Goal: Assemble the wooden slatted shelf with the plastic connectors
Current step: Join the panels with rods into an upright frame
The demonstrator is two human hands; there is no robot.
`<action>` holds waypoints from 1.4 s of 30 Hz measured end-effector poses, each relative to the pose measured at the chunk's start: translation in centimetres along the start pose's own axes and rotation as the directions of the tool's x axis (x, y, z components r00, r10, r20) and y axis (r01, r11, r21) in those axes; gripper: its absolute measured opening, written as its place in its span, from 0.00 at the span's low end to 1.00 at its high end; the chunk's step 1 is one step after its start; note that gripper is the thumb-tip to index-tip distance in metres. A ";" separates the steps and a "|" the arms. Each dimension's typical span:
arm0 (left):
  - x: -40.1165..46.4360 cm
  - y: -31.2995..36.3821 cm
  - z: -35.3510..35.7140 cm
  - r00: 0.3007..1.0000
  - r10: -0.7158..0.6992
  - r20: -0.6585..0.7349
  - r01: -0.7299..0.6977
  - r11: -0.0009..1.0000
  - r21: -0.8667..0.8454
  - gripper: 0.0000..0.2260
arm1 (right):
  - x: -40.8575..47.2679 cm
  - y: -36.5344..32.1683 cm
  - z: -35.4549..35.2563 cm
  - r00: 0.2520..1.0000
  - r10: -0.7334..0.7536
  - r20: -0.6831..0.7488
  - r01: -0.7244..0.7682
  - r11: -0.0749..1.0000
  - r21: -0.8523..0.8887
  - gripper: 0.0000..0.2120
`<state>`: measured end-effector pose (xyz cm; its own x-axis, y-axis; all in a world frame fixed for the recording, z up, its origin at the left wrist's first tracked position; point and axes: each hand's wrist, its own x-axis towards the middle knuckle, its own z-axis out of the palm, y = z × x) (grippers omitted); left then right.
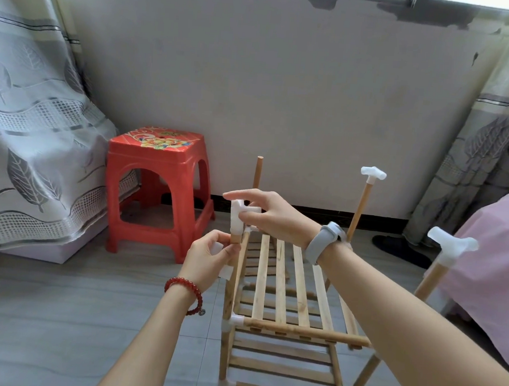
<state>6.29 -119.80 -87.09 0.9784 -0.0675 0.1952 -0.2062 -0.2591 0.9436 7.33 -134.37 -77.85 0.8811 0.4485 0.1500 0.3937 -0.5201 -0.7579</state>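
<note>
Shelf frame point(281, 309) on floor point(58, 314), partly built: lower slatted tiers in place w/ white connectors at corners, four uprights standing above. Near-left post point(231, 281) getting its top connector point(237, 218) now, sitting on post tip, prob not fully seated. Right hand point(268, 216) pinching that connector from the side, thumb + fingers curled on it, index stretched over top; grey watch point(322, 242) on wrist. Left hand point(209, 257) wrapped round post just below connector, steadying; also seems to have a spare white piece tucked in palm, can't tell what exactly. Red bead bracelet point(184, 293) on left wrist. Far-right post point(359, 209) already capped w/ T connector point(372, 173); near-right post point(431, 280) capped too point(451, 244). Far-left post point(258, 172) bare at top, still needs a connector. Top tier rails/slats not fitted yet, none seen up there. Judged roughly two-thirds done: remaining = seat this connector, cap far-left post, add top rails + slat panel. Red plastic stool point(157, 186) behind left, curtain point(25, 131) left, pink bed point(495, 270) right, dark slipper point(400, 249) by wall.
</note>
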 end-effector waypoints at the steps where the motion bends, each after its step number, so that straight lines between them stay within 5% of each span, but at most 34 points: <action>1: 0.0 0.0 0.0 1.000 -0.002 -0.002 0.002 1.000 0.002 0.02 | 0.1 -0.1 -0.1 1.000 -0.010 0.012 0.011 0.998 -0.054 0.19; 8: -0.2 0.2 0.0 1.000 -0.007 0.011 0.007 1.000 0.007 0.01 | -0.1 0.2 -0.4 1.000 -0.015 -0.001 0.015 0.994 -0.110 0.23; 12: -0.2 0.3 0.0 1.000 -0.008 0.013 0.008 1.000 0.018 0.02 | 0.2 -0.1 -0.3 1.000 -0.005 0.012 0.005 0.998 -0.065 0.16; 29: -1.4 0.5 0.3 1.000 -0.026 -0.015 0.025 0.998 -0.061 0.02 | 0.9 -1.3 1.3 0.989 0.138 -0.061 -0.151 0.901 -0.406 0.15; 33: -2.4 1.0 0.8 0.998 -0.056 0.010 0.056 0.997 -0.058 0.01 | -0.6 -0.3 1.2 0.992 0.057 -0.115 -0.081 0.973 -0.217 0.17; 36: -3.2 2.4 2.3 0.987 -0.025 0.156 0.030 0.999 -0.025 0.03 | -2.5 0.4 -0.8 0.973 0.031 -0.230 -0.040 0.999 -0.035 0.16; 42: -5.6 4.8 8.4 0.920 0.046 0.389 -0.035 0.999 -0.036 0.08 | -8.8 1.8 -5.0 0.925 0.197 -0.325 -0.125 0.965 0.231 0.15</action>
<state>-0.27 -128.77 -85.92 0.8857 -0.4486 0.1194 -0.2398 -0.2219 0.9451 1.57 -142.89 -77.36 0.9777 0.0756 0.1959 0.2098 -0.3901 -0.8966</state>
